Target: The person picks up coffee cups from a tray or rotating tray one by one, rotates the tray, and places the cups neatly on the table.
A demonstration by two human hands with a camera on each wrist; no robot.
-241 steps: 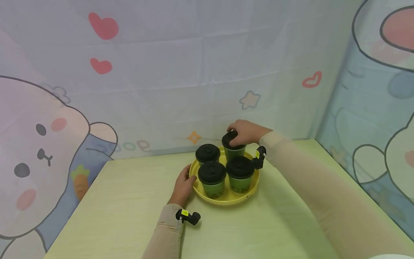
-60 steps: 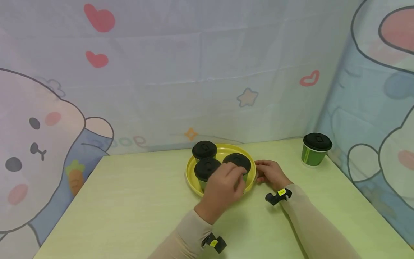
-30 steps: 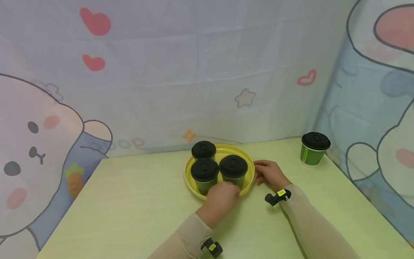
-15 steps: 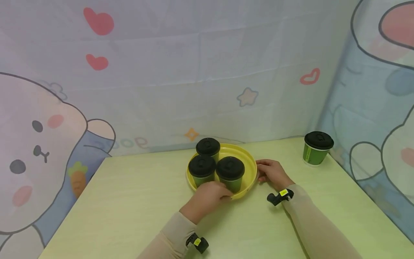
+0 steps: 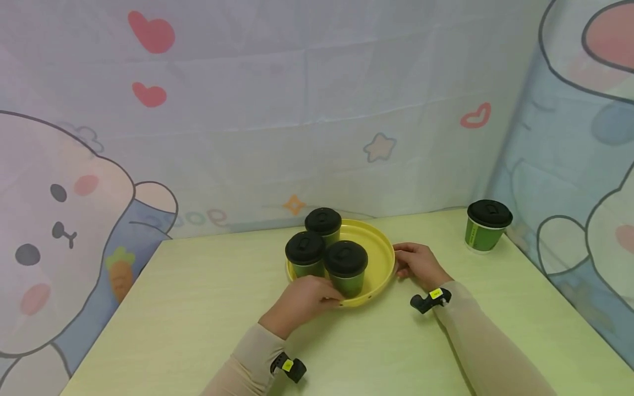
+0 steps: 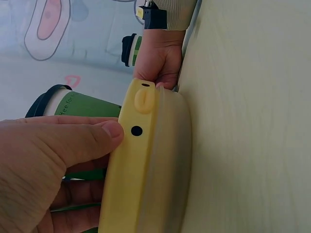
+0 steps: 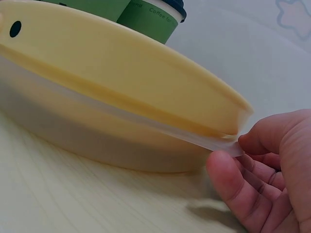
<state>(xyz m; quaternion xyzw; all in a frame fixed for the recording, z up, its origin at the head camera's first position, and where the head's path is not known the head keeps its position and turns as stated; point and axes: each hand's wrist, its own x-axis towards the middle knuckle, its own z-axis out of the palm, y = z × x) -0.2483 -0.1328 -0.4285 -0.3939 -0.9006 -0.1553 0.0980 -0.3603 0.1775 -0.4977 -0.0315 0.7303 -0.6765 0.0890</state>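
A round yellow tray (image 5: 378, 250) carries three upright green cups with black lids: one at the front (image 5: 348, 283), one at the left (image 5: 305, 247), one at the back (image 5: 323, 221). My left hand (image 5: 301, 302) grips its front rim; in the left wrist view the thumb lies on the yellow wall (image 6: 127, 167) and the fingers reach inside beside a cup (image 6: 87, 106). Under the yellow part is a pale translucent base (image 7: 97, 133). At the right side, my right hand (image 5: 420, 264) pinches the edge of that base between thumb and fingers, as the right wrist view shows (image 7: 277, 165).
Another green cup with a black lid (image 5: 487, 225) stands upright on the light table (image 5: 198, 308), near its right back edge. A printed cloth backdrop (image 5: 247, 110) rises behind the table and along the right side. Each wrist wears a small black camera.
The cups have turned clockwise with the tray, the front ones shifting left, the back one right. My left hand has moved left along the front. Earlier, one cup left the tray for the right back.
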